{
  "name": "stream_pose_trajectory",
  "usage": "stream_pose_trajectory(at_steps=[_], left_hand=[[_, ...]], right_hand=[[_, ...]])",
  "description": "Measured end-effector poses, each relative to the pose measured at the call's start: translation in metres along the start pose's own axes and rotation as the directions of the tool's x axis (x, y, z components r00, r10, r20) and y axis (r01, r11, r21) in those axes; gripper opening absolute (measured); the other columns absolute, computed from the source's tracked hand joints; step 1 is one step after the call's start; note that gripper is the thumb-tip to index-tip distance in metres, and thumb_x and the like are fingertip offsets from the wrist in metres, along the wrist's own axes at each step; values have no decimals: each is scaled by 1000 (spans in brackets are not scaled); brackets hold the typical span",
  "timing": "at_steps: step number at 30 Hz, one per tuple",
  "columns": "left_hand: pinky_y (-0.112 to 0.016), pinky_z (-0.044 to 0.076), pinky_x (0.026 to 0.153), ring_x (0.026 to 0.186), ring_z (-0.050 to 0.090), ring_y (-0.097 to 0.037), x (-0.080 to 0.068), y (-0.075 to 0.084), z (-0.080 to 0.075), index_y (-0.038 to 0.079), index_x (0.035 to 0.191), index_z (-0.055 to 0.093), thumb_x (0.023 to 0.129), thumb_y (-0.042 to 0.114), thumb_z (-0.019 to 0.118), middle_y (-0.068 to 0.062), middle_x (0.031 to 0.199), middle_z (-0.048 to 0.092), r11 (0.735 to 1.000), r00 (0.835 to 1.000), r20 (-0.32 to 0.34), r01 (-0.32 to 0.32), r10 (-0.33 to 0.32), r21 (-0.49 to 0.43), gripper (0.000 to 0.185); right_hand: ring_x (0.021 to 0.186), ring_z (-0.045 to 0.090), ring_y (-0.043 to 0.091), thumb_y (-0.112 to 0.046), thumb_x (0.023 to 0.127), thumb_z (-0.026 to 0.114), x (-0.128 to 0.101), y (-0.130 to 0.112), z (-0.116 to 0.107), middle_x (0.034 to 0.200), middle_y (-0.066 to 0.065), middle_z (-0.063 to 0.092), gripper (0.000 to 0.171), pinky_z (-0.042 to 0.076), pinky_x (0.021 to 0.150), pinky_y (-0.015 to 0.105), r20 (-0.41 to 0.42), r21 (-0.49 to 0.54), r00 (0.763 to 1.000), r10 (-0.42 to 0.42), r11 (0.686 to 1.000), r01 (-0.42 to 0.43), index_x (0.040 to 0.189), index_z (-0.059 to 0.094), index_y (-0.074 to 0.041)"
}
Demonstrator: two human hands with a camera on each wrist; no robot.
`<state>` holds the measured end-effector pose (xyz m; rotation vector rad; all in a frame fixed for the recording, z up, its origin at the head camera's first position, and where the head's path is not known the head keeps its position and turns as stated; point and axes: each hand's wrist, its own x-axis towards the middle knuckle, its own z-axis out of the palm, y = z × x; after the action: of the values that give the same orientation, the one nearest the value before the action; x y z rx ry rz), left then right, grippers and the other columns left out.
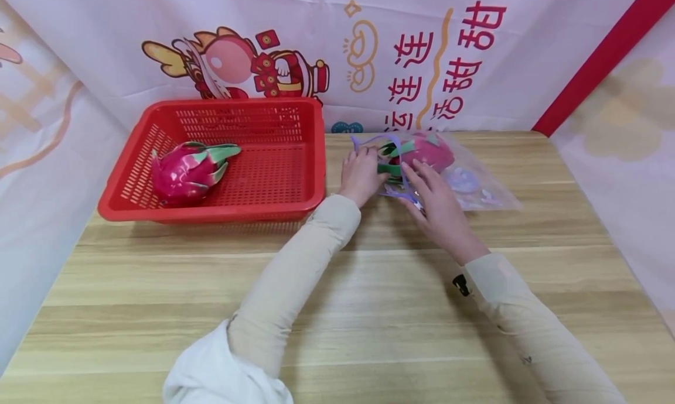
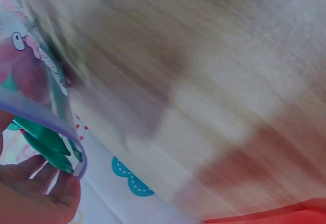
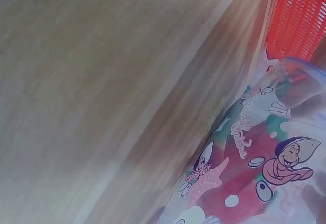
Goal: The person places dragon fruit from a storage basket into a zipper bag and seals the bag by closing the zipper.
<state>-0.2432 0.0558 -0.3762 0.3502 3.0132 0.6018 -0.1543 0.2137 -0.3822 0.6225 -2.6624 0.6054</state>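
Observation:
A clear zip bag [image 1: 490,193] with cartoon prints and a purple rim lies at the back right. Through its film shows a pink dragon fruit [image 1: 429,152], its green leaves at the bag's mouth. My left hand [image 1: 361,173] is at that mouth, fingers curled around the leaves; in the left wrist view its fingertips [image 2: 71,178] meet the leaf tips and the purple rim. From the right, my right hand [image 1: 440,208] holds the bag by its rim, thumb low near the slider. Its fingers are partly hidden. Printed film [image 3: 244,152] covers the fruit in the right wrist view.
A red plastic basket [image 1: 211,212] stands at the left of the wooden table [image 1: 379,310]. Inside lies another dragon fruit [image 1: 184,173]. Behind the table hangs a printed white cloth [image 1: 358,6]. A small black object [image 1: 461,285] is beside the right cuff.

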Motion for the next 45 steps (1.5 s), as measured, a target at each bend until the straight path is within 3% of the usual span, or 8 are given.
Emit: stream_pose_trajectory(at_steps=[6, 12, 18, 22, 29, 37, 41, 45], left_hand=[[-41, 38, 109, 129, 45, -31, -8, 1, -8, 7, 138, 45, 90, 32, 63, -11, 142, 48, 1000, 998, 54, 20, -19, -17, 57], [-41, 40, 108, 129, 44, -32, -23, -4, -27, 3, 144, 36, 94, 27, 58, -13, 144, 44, 1000, 992, 124, 20, -18, -19, 60], [-43, 44, 105, 127, 48, -30, -40, -13, -61, 6, 143, 41, 93, 24, 57, -14, 143, 47, 995, 982, 188, -13, 31, -98, 55], [-42, 46, 103, 123, 52, -26, -50, -26, -91, 10, 138, 49, 92, 22, 56, -11, 140, 52, 990, 982, 177, -35, 60, -140, 48], [-45, 48, 102, 120, 48, -24, -59, -74, -131, 15, 141, 46, 94, 26, 57, -8, 141, 49, 974, 988, 120, 120, -99, -191, 49], [-55, 39, 108, 129, 42, -35, -62, -137, -149, 9, 143, 42, 96, 24, 51, -18, 146, 40, 974, 980, -6, 196, -198, -114, 50], [-60, 32, 110, 137, 31, -42, -60, -175, -156, 7, 145, 38, 96, 27, 49, -23, 151, 28, 959, 957, -108, 256, -270, -125, 55], [-62, 30, 110, 136, 27, -46, -63, -211, -162, 3, 148, 31, 95, 33, 49, -29, 150, 26, 934, 930, -118, 336, -349, -121, 64]], right_hand=[[135, 38, 41, -18, 90, 65, 0, 0, 1, 147, 25, 38, 64, 32, 112, 55, 2, -9, 1000, 5, 1000, -5, 147, 37, -11], [134, 39, 42, -17, 90, 65, -1, 2, -2, 147, 25, 38, 64, 34, 110, 57, 0, -9, 1000, 31, 999, -31, 147, 36, -12], [135, 37, 43, -19, 91, 63, -2, 3, -4, 148, 25, 36, 66, 33, 110, 58, 30, -3, 999, 39, 999, -39, 149, 32, -15], [136, 36, 41, -21, 92, 62, -2, 4, -6, 149, 23, 35, 67, 33, 110, 59, 52, 0, 997, 59, 998, -59, 151, 30, -17], [137, 34, 42, -21, 93, 61, -1, 5, -3, 150, 23, 34, 68, 32, 110, 60, 66, 1, 995, 79, 997, -79, 152, 27, -20], [138, 33, 41, -22, 94, 59, -2, 4, -4, 151, 22, 33, 66, 31, 111, 59, 72, 4, 993, 91, 996, -92, 152, 27, -19], [137, 34, 42, -22, 94, 59, -2, 3, -4, 150, 23, 34, 65, 31, 111, 60, 71, 5, 993, 93, 996, -94, 151, 28, -18], [137, 34, 42, -23, 94, 59, -3, 2, -4, 151, 23, 33, 66, 32, 110, 60, 84, 6, 991, 105, 994, -106, 152, 27, -20]])
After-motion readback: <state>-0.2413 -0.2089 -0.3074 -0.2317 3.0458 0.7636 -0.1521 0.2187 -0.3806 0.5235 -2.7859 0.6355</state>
